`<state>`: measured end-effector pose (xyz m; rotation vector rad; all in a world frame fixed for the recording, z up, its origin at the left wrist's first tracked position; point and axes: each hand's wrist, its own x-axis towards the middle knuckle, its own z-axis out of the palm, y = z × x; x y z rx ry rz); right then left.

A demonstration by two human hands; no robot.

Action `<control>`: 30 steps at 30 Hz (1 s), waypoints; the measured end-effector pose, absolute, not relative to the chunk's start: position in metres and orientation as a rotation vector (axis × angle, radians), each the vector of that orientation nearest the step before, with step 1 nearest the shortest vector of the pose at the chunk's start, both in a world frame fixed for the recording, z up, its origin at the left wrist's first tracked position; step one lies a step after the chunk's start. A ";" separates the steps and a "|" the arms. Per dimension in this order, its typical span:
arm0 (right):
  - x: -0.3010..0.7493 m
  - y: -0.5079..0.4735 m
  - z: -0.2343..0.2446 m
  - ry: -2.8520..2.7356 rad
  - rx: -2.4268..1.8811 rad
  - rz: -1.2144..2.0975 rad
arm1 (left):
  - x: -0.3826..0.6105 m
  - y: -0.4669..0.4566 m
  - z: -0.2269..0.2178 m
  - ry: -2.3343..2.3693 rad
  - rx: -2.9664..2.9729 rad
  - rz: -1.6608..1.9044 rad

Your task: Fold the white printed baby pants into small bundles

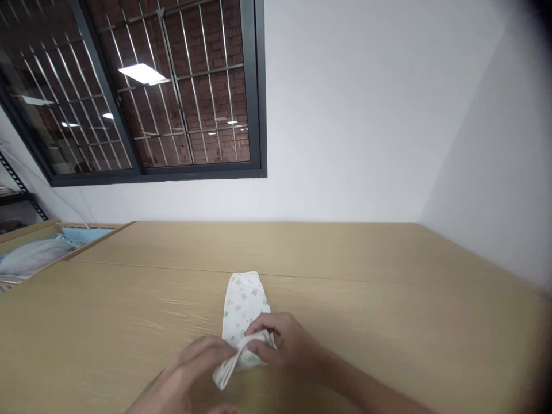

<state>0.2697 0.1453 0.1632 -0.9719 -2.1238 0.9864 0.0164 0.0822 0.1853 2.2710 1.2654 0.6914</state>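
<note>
Both hands, left (pixel 190 379) & right (pixel 287 345), fingers pinching near end of printed white cloth (pixel 242 305) on wood table (pixel 388 299).

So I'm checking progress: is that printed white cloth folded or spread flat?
Folded: the printed white cloth lies as a narrow strip, its near end pinched by the left hand and right hand.

Loads of open tabletop (pixel 388 299) here

Only a cardboard box (pixel 47 244) sits at 10 o'clock; walls close things off at 12 and 3, everything between passes freely.
</note>
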 end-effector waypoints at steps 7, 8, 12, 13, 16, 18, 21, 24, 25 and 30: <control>0.261 0.211 0.157 -2.006 -0.861 1.008 | 0.022 0.159 0.158 1.358 2.200 1.139; 0.260 0.223 0.152 -1.993 -0.871 1.003 | 0.023 0.173 0.153 1.381 2.166 1.178; 0.250 0.274 0.126 -1.907 -1.061 0.838 | 0.034 0.228 0.133 1.487 2.105 1.201; 0.246 0.286 0.120 -1.881 -1.121 0.788 | 0.037 0.241 0.128 1.511 2.100 1.198; 0.237 0.314 0.104 -1.813 -1.256 0.716 | 0.044 0.274 0.113 1.577 2.096 1.176; 0.234 0.327 0.094 -1.790 -1.309 0.710 | 0.048 0.290 0.106 1.607 2.115 1.133; 0.233 0.337 0.083 -1.789 -1.367 0.689 | 0.052 0.295 0.106 1.657 2.165 1.047; 0.237 0.333 0.083 -1.794 -1.375 0.627 | 0.058 0.270 0.110 1.739 2.217 0.998; 0.238 0.327 0.086 -1.804 -1.356 0.590 | 0.062 0.254 0.110 1.760 2.243 0.972; 0.231 0.270 0.118 -2.233 -0.925 0.481 | 0.093 0.171 0.067 1.954 2.465 0.472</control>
